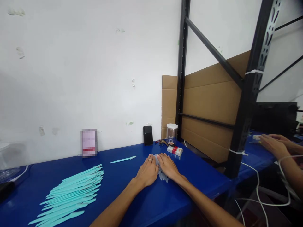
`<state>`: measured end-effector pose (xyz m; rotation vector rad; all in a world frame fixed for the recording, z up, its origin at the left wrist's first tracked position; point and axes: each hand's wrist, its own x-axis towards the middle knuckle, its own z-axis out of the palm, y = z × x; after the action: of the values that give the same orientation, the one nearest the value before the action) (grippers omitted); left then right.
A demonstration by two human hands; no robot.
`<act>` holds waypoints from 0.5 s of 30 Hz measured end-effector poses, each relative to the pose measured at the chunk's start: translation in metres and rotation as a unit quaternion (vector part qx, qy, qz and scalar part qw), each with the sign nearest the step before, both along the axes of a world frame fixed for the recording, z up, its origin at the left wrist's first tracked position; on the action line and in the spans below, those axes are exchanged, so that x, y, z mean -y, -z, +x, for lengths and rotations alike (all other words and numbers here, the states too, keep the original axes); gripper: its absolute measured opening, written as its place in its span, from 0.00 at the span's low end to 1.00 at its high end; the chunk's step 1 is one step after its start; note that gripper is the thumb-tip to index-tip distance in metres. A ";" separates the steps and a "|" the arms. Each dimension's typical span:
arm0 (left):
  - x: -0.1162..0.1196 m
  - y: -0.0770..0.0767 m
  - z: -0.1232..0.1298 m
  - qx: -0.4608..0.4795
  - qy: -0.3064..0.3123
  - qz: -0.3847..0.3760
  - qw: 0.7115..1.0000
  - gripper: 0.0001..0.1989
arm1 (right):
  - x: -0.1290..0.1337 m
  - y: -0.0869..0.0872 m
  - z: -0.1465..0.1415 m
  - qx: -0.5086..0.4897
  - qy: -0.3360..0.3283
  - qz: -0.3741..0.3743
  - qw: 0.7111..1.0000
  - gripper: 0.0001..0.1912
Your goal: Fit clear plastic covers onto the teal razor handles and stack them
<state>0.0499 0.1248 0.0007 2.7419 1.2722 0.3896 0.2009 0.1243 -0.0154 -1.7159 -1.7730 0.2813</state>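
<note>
In the head view my left hand [148, 170] and my right hand [168, 167] lie close together on the blue table [189, 183], fingers stretched forward. Between and partly under them is a small heap of translucent, pale grey plastic pieces [163, 176]; most of it is hidden by the hands. Both hands touch the heap from either side. A ring shows on a left finger. Left of the hands, one slim turquoise plastic stick [123, 159] lies alone. Further left, many similar turquoise sticks [73, 192] lie side by side in a slanting pile.
Behind the hands are a red-and-white pack [175, 150], keys [162, 142], a clear jar [172, 132] and a black device [148, 135]. A pixelated card [89, 142] leans on the wall. Black rack posts [246, 91] and cardboard [213, 104] stand right; another person's hands [272, 145] work beyond.
</note>
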 end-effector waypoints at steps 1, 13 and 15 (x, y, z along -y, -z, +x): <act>0.001 0.000 -0.003 0.002 -0.002 0.001 1.000 0.29 | -0.001 0.000 -0.005 -0.003 -0.002 0.005 1.000 0.18; 0.075 -0.068 -0.154 0.010 -0.014 0.028 0.999 0.22 | 0.006 -0.022 0.022 -0.142 0.006 0.078 0.987 0.29; 0.106 -0.074 -0.206 -0.005 -0.070 0.065 0.995 0.15 | 0.022 -0.027 0.036 -0.161 0.031 0.091 0.982 0.29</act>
<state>-0.1565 0.0186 0.0750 2.7719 1.4971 0.4878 0.2366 0.1025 0.0117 -1.4985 -1.4605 0.3371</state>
